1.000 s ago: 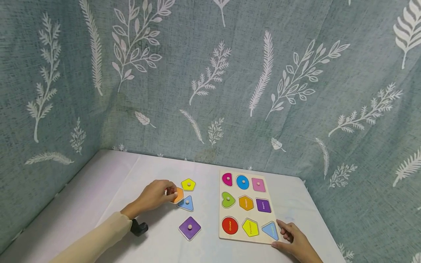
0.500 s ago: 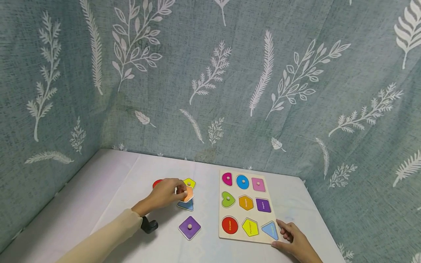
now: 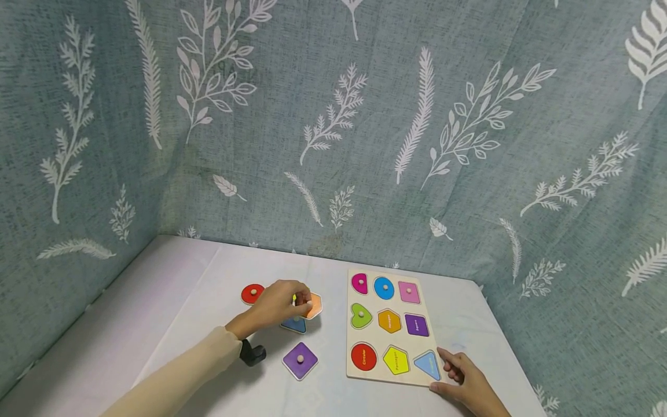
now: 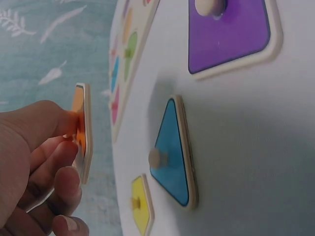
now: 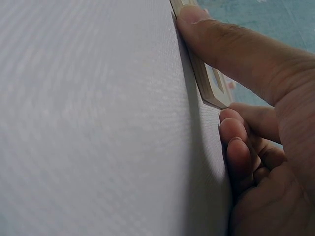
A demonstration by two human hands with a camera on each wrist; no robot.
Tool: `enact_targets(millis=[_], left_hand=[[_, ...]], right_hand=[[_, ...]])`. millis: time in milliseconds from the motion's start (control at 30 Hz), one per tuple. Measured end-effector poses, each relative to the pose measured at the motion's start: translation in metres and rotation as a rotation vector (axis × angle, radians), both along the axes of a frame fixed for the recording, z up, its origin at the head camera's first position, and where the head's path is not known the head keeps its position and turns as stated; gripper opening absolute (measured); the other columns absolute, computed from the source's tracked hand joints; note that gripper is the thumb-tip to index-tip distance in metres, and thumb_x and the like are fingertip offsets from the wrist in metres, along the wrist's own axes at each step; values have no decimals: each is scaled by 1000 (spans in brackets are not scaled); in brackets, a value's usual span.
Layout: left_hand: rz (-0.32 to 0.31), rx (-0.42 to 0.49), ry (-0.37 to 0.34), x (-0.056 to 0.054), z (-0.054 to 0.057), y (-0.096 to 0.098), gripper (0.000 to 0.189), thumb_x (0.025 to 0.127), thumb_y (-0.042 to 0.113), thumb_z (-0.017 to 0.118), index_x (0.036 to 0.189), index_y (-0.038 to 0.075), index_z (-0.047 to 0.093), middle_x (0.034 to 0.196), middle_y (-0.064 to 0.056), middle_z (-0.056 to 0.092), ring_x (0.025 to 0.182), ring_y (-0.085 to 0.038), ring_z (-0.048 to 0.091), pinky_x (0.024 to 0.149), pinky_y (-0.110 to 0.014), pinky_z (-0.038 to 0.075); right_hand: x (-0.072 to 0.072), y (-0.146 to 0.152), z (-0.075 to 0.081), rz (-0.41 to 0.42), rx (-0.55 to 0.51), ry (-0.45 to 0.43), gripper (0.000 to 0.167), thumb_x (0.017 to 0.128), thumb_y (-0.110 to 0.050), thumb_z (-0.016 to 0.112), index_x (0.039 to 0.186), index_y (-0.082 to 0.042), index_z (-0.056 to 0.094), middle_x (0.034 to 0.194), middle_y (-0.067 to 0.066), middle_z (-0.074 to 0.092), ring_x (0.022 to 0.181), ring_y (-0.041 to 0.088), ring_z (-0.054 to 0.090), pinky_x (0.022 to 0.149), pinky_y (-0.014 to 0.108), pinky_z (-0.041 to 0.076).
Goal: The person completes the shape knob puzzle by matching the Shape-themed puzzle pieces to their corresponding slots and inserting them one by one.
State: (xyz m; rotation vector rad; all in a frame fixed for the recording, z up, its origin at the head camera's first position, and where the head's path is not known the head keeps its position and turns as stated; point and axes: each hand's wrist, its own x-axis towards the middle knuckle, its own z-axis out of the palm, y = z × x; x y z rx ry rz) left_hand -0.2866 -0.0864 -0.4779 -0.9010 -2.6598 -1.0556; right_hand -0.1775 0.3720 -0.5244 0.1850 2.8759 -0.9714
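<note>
My left hand (image 3: 281,302) pinches the knob of an orange hexagon puzzle piece (image 3: 315,307), raised over the table. In the left wrist view, that piece stands nearly edge-on beyond the thumb. Below it lie a blue triangle piece (image 4: 170,142) and a yellow pentagon piece (image 4: 141,209), the pentagon mostly hidden by the hand in the head view. The wooden puzzle board (image 3: 376,339) lies flat on the right. At its near right corner my right hand (image 3: 469,379) grips the edges between thumb and forefinger, other fingers curled beneath.
A red round piece (image 3: 248,296) lies left of the left hand, and a purple square piece (image 3: 300,370) lies nearer the front. Several knobbed pieces, including a green heart (image 3: 356,320), sit in the board. A patterned curtain (image 3: 333,127) rises behind the white table (image 3: 208,278).
My left hand has lifted the orange hexagon piece and carried it rightward, past the blue triangle and over the yellow pentagon. The red round piece has come into view. My right hand stays put.
</note>
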Motion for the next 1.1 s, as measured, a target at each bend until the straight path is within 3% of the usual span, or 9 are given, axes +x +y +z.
enact_targets(millis=[400, 867, 1100], left_hand=[[3, -59, -26, 0, 6, 19, 12, 91, 19, 77, 84, 23, 69, 69, 16, 57, 63, -4, 50, 57, -25, 44], [-77, -56, -9, -4, 7, 42, 7, 93, 20, 75, 88, 20, 71, 70, 15, 58, 64, -3, 51, 60, -26, 45], [-82, -54, -34, -7, 6, 60, 6, 93, 21, 75, 88, 20, 71, 70, 14, 58, 66, -6, 51, 59, -24, 45]], right_hand=[[0, 1, 0, -5, -15, 0, 98, 66, -41, 96, 144, 1, 55, 95, 3, 43, 88, 17, 44, 72, 26, 41], [1, 1, 3, 15, 3, -6, 95, 69, -40, 95, 145, 1, 55, 95, 3, 43, 88, 18, 44, 72, 27, 41], [1, 0, 3, -1, 1, -11, 96, 68, -40, 96, 145, 1, 55, 95, 3, 43, 89, 18, 44, 72, 27, 42]])
